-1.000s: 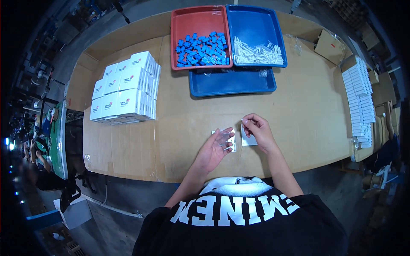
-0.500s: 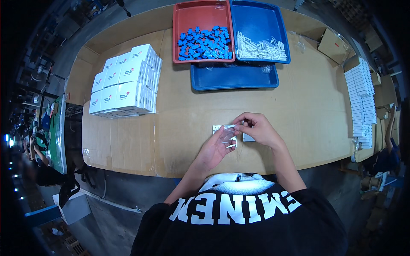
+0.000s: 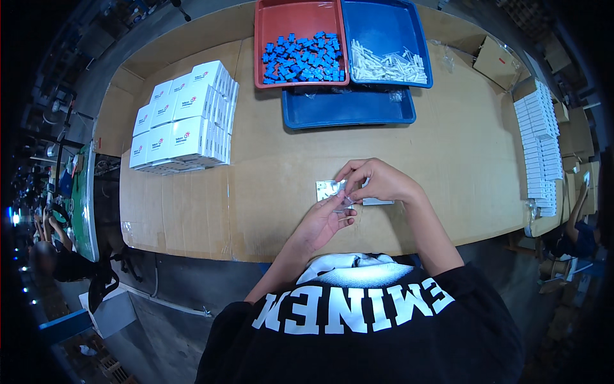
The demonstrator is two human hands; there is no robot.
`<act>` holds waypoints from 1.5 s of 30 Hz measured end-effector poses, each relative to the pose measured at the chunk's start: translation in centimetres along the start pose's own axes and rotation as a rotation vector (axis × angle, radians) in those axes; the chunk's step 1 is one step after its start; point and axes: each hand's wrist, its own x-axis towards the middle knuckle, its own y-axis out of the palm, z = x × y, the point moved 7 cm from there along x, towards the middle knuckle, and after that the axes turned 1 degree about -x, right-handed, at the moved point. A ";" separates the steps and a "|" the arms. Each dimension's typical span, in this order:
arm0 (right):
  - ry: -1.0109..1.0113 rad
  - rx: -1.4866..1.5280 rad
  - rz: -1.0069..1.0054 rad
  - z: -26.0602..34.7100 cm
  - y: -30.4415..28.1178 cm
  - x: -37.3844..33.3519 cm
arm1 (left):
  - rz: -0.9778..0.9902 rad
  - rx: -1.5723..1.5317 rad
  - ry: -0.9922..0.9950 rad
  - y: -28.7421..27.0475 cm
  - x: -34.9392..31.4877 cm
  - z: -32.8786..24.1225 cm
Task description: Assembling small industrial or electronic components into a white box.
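Both hands (image 3: 321, 225) (image 3: 384, 182) touch clear plastic (image 3: 348, 202) — cardboard (image 3: 275, 169) open leftward, front edge (image 3: 192, 256) near.

Surface (image 3: 275, 211): looked like matt brown cardboard.
Red tray (image 3: 299, 19): was smooth, glossy plastic.
Clear packet (image 3: 348, 200), in front of the red tray: looked like shiny plastic.
White boxes (image 3: 182, 121), left of the red tray: looked like smooth paperboard.

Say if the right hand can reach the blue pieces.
Probably yes, with a stretch: the red tray is open on top and nothing covers the blue pieces, but the right hand is busy at clear plastic.
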 end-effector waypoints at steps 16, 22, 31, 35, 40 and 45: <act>0.065 -0.077 0.061 1.3 0.8 -0.7 | 0.062 -0.045 0.030 1.0 0.0 -0.6; 0.113 -0.198 0.136 0.8 2.5 0.0 | 0.035 -0.018 0.038 -0.1 0.5 -0.3; 0.099 -0.138 0.170 0.8 2.5 0.2 | 0.068 0.021 0.069 0.1 0.5 -0.6; 0.128 -0.036 0.163 0.2 3.1 -0.1 | 0.035 0.081 0.063 0.0 0.4 -0.4; -0.034 -0.082 0.045 0.0 -1.1 0.4 | 0.057 0.040 0.045 1.5 0.0 -1.1; -0.067 -0.107 -0.413 0.6 -11.5 2.7 | 0.062 0.001 0.007 1.8 -0.5 -1.1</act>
